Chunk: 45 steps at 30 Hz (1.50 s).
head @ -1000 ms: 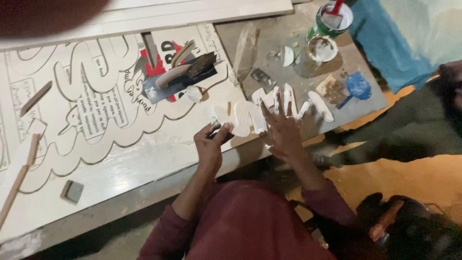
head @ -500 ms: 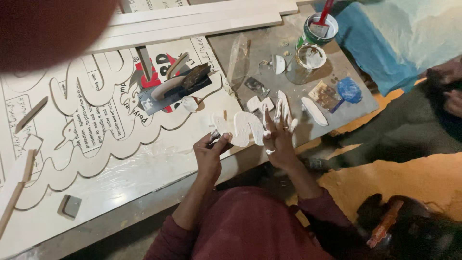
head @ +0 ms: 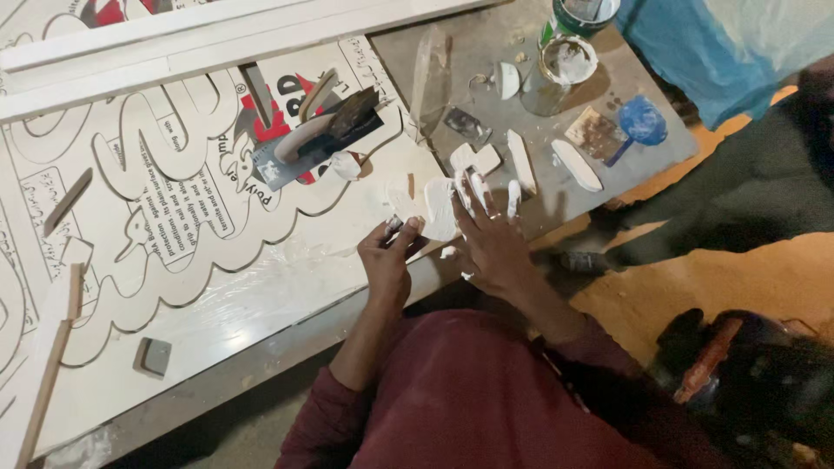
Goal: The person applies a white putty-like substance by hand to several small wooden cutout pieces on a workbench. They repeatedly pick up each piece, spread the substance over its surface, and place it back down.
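Your left hand pinches the edge of the white cut-out piece at the board's corner; your right hand presses on it, fingers spread flat. A trowel lies just beyond, with a paste jar, blue cap and white offcuts nearby.

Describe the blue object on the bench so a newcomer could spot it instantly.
Start at the grey bench top at upper right. Near its right edge, beside a paint-smeared square card, lies the blue lump. It is the only bright blue thing among white cut-out pieces.
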### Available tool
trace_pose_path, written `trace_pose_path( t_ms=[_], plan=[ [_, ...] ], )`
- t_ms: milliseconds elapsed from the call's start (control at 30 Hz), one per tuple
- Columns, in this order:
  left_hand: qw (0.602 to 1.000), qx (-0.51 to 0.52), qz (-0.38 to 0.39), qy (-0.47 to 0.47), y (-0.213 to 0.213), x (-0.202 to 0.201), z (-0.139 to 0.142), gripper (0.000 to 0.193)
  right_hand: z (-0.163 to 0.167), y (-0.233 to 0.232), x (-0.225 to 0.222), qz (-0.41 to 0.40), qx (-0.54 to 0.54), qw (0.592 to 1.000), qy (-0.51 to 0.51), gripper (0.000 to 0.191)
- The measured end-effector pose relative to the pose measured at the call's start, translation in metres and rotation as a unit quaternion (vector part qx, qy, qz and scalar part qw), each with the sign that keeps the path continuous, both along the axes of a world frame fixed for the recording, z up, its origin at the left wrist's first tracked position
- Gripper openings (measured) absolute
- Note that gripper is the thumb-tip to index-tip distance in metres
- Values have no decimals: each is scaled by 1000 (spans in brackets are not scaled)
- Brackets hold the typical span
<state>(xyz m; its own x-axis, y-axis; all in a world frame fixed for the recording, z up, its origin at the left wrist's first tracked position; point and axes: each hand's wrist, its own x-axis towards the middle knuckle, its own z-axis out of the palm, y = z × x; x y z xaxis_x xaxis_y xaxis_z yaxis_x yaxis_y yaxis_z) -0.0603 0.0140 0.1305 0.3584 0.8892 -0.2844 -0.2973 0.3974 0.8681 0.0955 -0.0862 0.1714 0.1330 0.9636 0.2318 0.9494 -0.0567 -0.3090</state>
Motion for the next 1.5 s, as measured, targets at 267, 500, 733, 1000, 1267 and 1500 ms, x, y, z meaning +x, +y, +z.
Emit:
trace_pose_path(
  t_ms=[267,500,733,1000,1267,1500],
  plan=[
    [999,-29,26,-14,4,-3,-2,13,-2,-8,12,2,-96,992,81,93],
    [998,-38,28,-35,11,-1,-12,11,-9,-23,12,37,-99,994,-15,93],
    [999,-44,-10,-20,9,12,-16,12,-11,-37,17,10,-78,996,-48,95],
    [997,-48,-41,-41,10,32,-9,9,-14,-54,33,0,-111,994,13,99],
    [996,-71,-52,-27,12,60,-14,9,-21,-69,54,-36,-122,992,-10,95],
    [994,-88,-61,-27,20,98,-21,9,-28,-74,101,-15,-37,995,88,90]
  ],
)
